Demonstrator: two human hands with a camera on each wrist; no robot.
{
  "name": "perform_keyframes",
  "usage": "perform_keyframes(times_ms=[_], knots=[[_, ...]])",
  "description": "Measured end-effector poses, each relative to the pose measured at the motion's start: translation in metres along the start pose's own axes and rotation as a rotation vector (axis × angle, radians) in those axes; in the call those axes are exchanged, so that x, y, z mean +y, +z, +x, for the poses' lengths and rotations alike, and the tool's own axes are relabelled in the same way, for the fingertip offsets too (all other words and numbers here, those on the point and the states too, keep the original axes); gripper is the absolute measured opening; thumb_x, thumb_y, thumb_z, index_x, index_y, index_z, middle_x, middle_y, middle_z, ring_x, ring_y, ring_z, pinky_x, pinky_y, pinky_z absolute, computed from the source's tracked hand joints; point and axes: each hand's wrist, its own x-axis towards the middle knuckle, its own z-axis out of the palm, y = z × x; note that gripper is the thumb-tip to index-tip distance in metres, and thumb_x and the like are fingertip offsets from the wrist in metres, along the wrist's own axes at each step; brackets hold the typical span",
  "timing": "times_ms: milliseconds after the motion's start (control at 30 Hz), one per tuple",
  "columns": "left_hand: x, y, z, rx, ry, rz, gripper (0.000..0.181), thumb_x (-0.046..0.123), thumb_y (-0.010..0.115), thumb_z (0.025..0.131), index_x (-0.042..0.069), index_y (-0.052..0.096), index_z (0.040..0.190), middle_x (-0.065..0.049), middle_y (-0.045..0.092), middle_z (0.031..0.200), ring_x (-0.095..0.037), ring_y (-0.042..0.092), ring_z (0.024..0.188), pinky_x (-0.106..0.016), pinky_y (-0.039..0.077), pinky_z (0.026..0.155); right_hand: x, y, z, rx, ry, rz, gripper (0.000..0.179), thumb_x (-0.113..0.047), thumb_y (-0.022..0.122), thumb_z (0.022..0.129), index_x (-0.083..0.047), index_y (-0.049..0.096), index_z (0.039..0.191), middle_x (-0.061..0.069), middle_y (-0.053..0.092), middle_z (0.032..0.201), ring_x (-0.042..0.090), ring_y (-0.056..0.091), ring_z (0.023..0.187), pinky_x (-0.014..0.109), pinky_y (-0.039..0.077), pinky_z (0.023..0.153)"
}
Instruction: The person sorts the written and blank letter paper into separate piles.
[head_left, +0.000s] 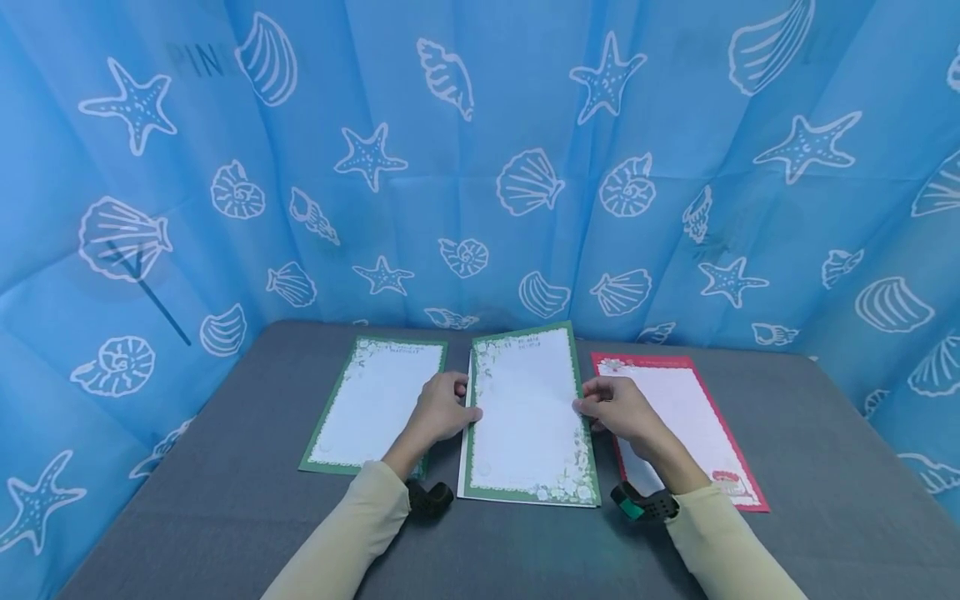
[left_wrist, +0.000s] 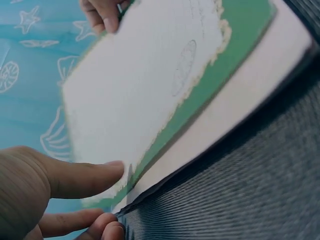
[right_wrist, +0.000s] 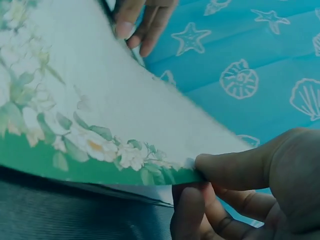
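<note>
A green-bordered sheet of paper with white flowers (head_left: 528,417) is in the middle of the head view. My left hand (head_left: 441,407) pinches its left edge, thumb on top and fingers below. On the opposite edge, my right hand (head_left: 621,408) grips the sheet between thumb and fingers. A pale layer (left_wrist: 225,117) shows under the green border in the left wrist view; whether it is one sheet or several I cannot tell. The right wrist view shows the floral corner (right_wrist: 100,145) bowed slightly near the right thumb.
Another green-bordered sheet (head_left: 367,400) lies to the left, partly behind my left hand. To the right is a red-bordered sheet (head_left: 682,408), partly covered by my right hand and wrist. Under them is a grey tabletop (head_left: 225,500); a blue shell-patterned curtain (head_left: 480,167) hangs behind.
</note>
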Motion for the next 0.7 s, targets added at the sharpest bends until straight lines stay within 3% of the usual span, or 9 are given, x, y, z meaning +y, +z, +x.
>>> perform_keyframes(times_ms=[233,433,700], knots=[[0.003,-0.009,-0.001,0.031,0.047,-0.099,0.043,0.014,0.073,0.094,-0.003,0.062,0.132,-0.007,0.066,0.104,-0.024,0.065,0.098,-0.043,0.055,0.086,-0.008,-0.011,-0.002,-0.014,-0.034,0.109,0.018,-0.006,0.064,0.099,0.008,0.058,0.108,0.008,0.061,0.089,0.018,0.057,0.076,0.033,0.055,0.067],[0.012,-0.026,-0.004,0.045,0.096,-0.252,0.024,0.008,0.070,0.096,-0.002,0.068,0.117,-0.009,0.068,0.098,-0.022,0.068,0.088,-0.040,0.058,0.077,-0.016,-0.016,-0.006,-0.001,-0.098,0.192,0.020,-0.004,0.064,0.099,0.011,0.056,0.109,0.006,0.060,0.087,0.014,0.056,0.073,0.032,0.055,0.066],[0.017,-0.051,-0.009,0.047,0.128,-0.415,0.019,0.003,0.071,0.094,-0.003,0.069,0.112,-0.015,0.070,0.098,-0.029,0.070,0.087,-0.045,0.059,0.079,-0.028,-0.015,-0.014,0.014,-0.160,0.273,0.028,-0.006,0.066,0.099,0.014,0.056,0.116,0.005,0.063,0.090,0.013,0.059,0.075,0.027,0.054,0.067]])
